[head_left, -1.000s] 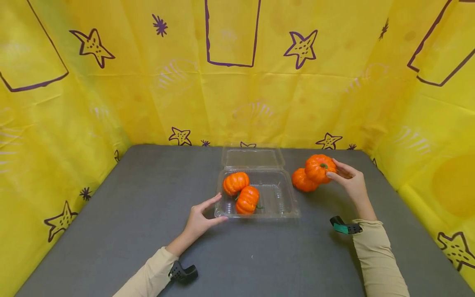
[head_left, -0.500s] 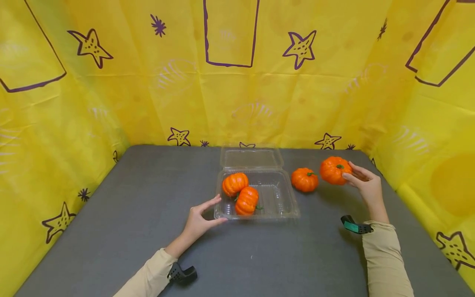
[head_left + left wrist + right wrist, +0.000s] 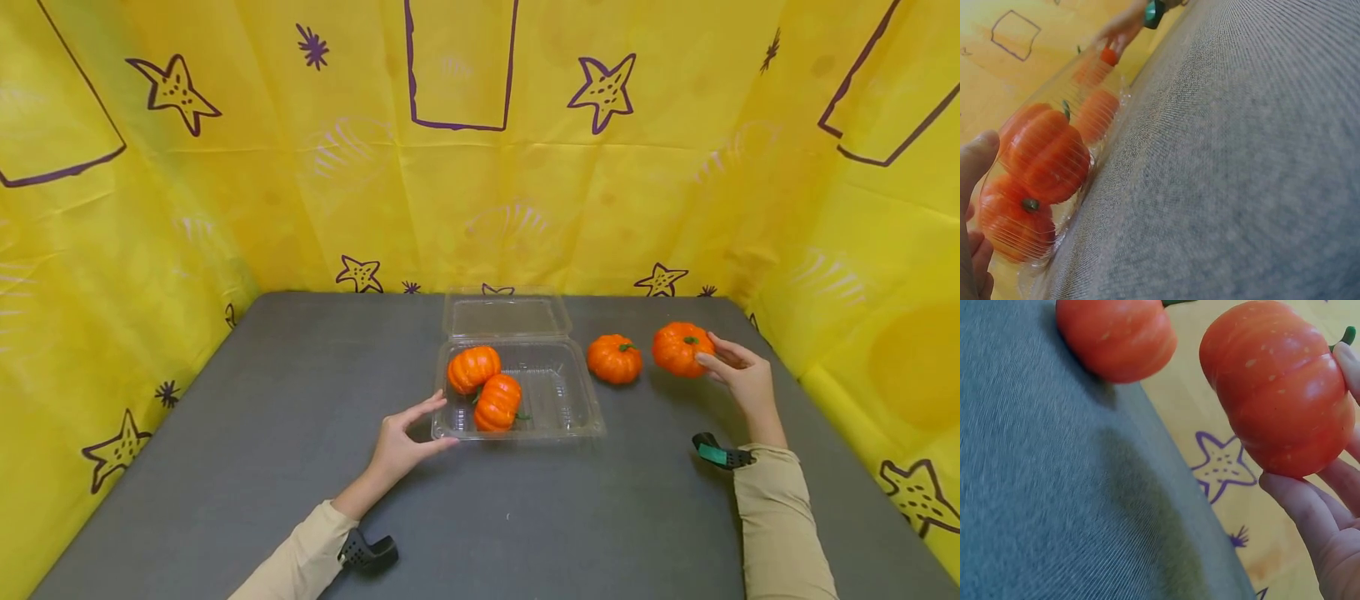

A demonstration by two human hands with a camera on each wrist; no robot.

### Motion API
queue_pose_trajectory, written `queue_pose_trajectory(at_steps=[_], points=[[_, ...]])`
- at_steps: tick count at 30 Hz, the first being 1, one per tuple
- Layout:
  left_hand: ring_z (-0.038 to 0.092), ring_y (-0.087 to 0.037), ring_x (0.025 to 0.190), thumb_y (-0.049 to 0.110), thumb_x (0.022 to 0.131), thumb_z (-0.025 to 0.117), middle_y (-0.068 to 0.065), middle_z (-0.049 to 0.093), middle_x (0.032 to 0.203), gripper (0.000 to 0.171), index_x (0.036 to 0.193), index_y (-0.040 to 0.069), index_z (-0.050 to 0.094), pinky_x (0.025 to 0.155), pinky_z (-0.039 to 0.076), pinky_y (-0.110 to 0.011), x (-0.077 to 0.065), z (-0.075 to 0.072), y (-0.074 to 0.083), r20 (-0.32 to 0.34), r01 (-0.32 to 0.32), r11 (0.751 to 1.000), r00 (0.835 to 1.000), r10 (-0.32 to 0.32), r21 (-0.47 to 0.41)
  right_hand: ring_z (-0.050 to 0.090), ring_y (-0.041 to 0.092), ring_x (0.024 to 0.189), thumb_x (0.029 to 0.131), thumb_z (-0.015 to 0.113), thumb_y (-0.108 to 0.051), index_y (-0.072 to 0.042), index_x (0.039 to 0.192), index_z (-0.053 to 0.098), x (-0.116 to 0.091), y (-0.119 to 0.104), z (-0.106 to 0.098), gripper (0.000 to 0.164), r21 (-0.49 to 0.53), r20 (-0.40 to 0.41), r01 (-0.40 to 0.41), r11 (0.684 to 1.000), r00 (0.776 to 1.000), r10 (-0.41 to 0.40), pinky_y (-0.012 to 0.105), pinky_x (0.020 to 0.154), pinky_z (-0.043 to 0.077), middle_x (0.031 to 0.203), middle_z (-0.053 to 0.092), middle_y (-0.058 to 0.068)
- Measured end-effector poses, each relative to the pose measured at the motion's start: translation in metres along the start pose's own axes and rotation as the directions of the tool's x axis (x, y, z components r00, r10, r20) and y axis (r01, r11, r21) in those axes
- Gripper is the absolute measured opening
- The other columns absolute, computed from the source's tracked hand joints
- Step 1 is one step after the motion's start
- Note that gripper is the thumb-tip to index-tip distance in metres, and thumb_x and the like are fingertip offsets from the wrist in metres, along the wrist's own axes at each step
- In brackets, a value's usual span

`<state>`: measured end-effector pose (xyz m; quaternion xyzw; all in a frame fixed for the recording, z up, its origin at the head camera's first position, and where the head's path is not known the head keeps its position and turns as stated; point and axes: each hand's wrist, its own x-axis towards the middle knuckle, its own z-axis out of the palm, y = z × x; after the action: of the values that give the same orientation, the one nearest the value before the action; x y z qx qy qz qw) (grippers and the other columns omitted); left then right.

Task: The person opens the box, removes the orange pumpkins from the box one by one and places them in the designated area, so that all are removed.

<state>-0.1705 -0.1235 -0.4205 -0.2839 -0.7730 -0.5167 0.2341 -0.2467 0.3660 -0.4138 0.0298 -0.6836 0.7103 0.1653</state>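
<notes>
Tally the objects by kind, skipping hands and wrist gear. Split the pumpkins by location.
Orange pumpkins: 4 (2 in the clear container, 1 on the table, 1 in the right hand)
Clear container: 1
Total: 5
</notes>
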Motion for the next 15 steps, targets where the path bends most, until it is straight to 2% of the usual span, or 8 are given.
queue_pose_trajectory(at_steps=[5,15], points=[[0.056,-0.037,0.097,-0.005,0.053,0.082,-0.026,0.058,0.106,0.052,0.100,-0.012,0.061,0.090,0.038,-0.021,0.000,0.000,0.000,0.008,-0.001,1.000,1.000,0.001,-0.006,0.062,0.002,0.071,0.077,0.068,-0.003,-0.013,0.106,0.068,-0.008,-0.008,0.003,0.031,0.004,-0.002,-0.066,0.998,0.998,0.066,0.017,0.059,0.050,0.088,0.066,-0.012],[0.056,-0.036,0.098,-0.003,0.054,0.082,-0.026,0.058,0.106,0.052,0.101,-0.013,0.060,0.090,0.038,-0.022,-0.001,-0.001,0.000,0.007,0.002,1.000,1.000,-0.002,-0.008,0.059,0.001,0.066,0.077,0.070,-0.007,-0.020,0.102,0.070,-0.009,0.008,0.000,0.028,-0.021,-0.020,-0.103,0.994,0.995,0.103,0.016,0.056,0.049,0.086,0.066,-0.015]])
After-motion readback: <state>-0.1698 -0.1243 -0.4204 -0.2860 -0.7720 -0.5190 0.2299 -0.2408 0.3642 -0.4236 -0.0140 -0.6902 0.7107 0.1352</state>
